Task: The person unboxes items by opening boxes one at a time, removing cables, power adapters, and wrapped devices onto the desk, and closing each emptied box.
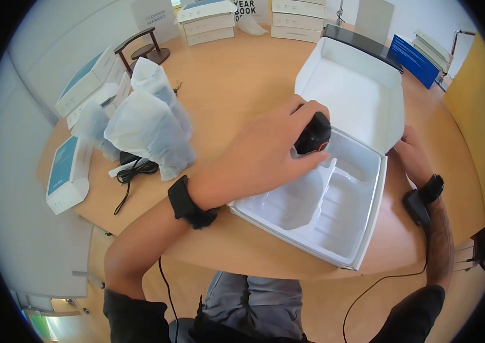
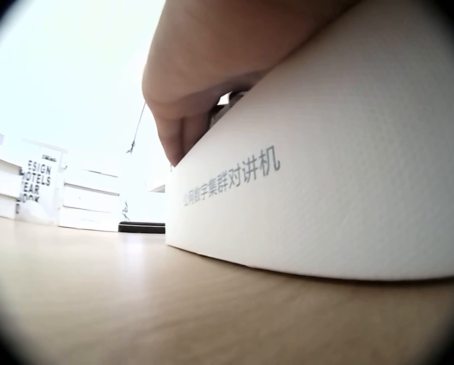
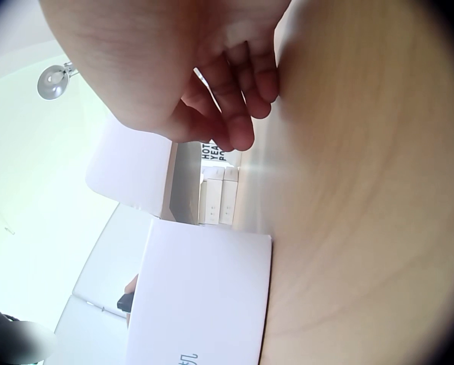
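Observation:
My left hand (image 1: 271, 151) grips a black walkie-talkie (image 1: 314, 134) with an orange ring, over the far part of an open white box (image 1: 371, 228). Its thumb reaches across the near side of the walkie-talkie, and part of that is hidden by the fingers. Inside the box lies a white moulded tray (image 1: 342, 197) with several hollows. The lid (image 1: 351, 86) stands folded back, and printed characters run along the box's side (image 2: 234, 179). Beside the box's right side, my right hand (image 3: 219, 68) stays low by the tabletop, fingers loosely bent and holding nothing.
Left of the box stand bundles in white plastic bags (image 1: 145, 123) and a coiled black cable (image 1: 138, 170). White boxes (image 1: 68, 171) line the left edge. Further back are a wooden stand (image 1: 145, 51), stacked boxes (image 1: 211, 28) and a blue book (image 1: 414, 62).

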Tool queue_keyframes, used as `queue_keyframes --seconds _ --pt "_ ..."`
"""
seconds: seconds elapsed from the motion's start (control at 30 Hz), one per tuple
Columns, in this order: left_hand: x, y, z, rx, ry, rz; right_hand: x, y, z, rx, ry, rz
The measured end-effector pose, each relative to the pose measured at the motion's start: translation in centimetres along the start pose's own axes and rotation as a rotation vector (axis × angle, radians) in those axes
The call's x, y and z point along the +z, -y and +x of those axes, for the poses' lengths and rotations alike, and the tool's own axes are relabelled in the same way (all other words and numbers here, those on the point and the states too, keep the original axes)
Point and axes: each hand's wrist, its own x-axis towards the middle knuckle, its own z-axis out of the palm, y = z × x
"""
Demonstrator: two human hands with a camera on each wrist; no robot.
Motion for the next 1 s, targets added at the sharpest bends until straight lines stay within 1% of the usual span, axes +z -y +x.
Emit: queue_keyframes --seconds 0.07,0.2,0.27,0.37,0.47,0.53,0.6,0.77,0.93,1.0 --pt "0.07 -0.07 -0.03 0.01 -0.014 0.035 -0.13 -0.15 0.1 -0.008 0.003 -0.013" --pt "0.24 -0.04 -0.05 0.016 -0.05 -0.006 0.1 0.23 0.03 -0.014 0.004 -0.024" --pt "0.28 0.03 0.01 0.057 -0.075 0.012 0.02 0.12 0.06 -0.007 0.008 -0.017" --pt "0.16 -0.22 -0.02 0.053 -0.071 0.087 -0.1 -0.13 0.14 -0.004 0.018 -0.013" --pt "0.1 -0.34 -0.07 0.019 -0.059 0.089 -0.11 -0.15 0.19 -0.001 0.017 -0.018" --pt "0.16 -0.21 -0.08 0.032 -0.064 0.08 -0.11 -0.04 0.1 0.008 0.008 -0.019" --pt "0.22 -0.2 -0.07 0.047 -0.071 0.069 -0.13 0.18 0.08 0.003 0.039 0.006" --pt "0.1 -0.37 -0.09 0.023 -0.071 0.131 -0.02 0.12 0.08 -0.001 0.022 0.003" --pt "0.12 -0.43 -0.15 0.037 -0.074 0.128 0.11 0.4 -0.06 0.009 0.002 -0.026" --pt "0.07 -0.43 -0.19 0.024 -0.073 0.145 0.15 0.46 -0.01 0.03 0.02 0.002"
